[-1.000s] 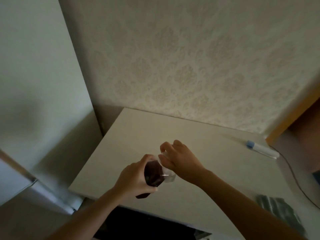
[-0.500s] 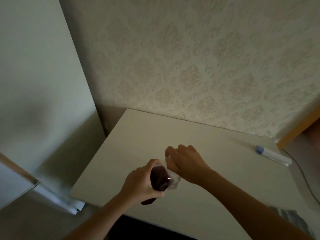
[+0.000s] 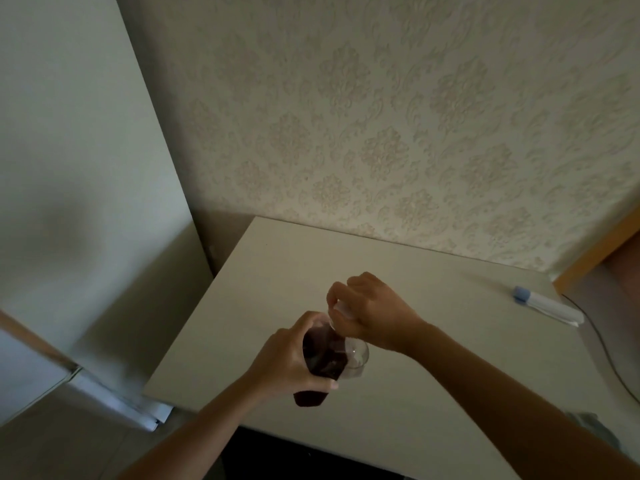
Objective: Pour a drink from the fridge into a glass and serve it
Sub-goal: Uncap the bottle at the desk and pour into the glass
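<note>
My left hand (image 3: 289, 358) grips the bottle (image 3: 320, 362) of dark drink above the table (image 3: 433, 393), beside the glass (image 3: 356, 358), while my right hand (image 3: 374, 313) pinches its cap (image 3: 341, 310)

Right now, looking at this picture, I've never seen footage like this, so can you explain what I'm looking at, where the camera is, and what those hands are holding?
There is no machine here. The picture comes from a wide-angle camera worn on a person's head, looking forward and down, so both bare arms reach in from the bottom edge. The left hand is wrapped around a bottle of dark drink. The right hand pinches the bottle's top, probably at the cap, though the fingers hide it. A clear glass shows just behind the bottle; I cannot tell whether it stands on the table or is held. The pale table sits against patterned wallpaper. At its far right lies a white tube-like item with a blue end, beside a thin cable. On the left is a tall white panel, possibly the fridge.
</note>
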Demonstrator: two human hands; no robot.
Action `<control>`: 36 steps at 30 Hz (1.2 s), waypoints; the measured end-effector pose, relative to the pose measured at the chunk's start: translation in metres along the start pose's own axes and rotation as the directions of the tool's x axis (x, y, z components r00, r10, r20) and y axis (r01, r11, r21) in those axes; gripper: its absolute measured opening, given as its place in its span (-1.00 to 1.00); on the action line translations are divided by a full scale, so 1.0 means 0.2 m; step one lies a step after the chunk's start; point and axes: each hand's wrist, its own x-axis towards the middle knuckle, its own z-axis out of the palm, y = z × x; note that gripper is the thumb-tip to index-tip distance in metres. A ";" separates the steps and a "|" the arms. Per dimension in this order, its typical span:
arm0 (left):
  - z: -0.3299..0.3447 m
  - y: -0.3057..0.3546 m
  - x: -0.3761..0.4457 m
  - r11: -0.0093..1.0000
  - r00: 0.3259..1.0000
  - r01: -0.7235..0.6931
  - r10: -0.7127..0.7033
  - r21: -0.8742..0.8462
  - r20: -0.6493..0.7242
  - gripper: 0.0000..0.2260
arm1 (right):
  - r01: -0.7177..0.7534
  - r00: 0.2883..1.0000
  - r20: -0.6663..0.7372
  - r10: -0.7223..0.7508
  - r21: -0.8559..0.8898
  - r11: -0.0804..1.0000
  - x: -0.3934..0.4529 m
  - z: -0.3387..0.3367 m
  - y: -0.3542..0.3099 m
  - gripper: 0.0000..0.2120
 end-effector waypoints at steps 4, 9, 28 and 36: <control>-0.04 -0.05 0.00 1.000 0.998 0.016 -0.017 0.010 0.060 -0.24 | 0.132 0.955 0.274 -0.110 -0.062 0.989 -0.02 -0.05 0.07 -0.73; -0.06 -0.07 0.00 0.983 0.999 0.034 -0.033 0.183 -0.009 -0.19 | -0.058 0.953 0.290 0.086 -0.102 0.993 -0.03 -0.03 0.12 -0.48; 0.10 -0.23 -0.02 0.976 0.995 0.088 -0.096 0.200 0.034 -0.19 | -0.412 0.897 -0.030 0.441 0.306 0.858 -0.38 0.29 0.13 -0.65; 0.15 -0.30 -0.03 0.981 0.987 0.158 -0.160 0.117 0.006 -0.23 | -0.846 0.389 0.042 0.920 0.413 0.338 -0.78 0.80 0.19 -0.68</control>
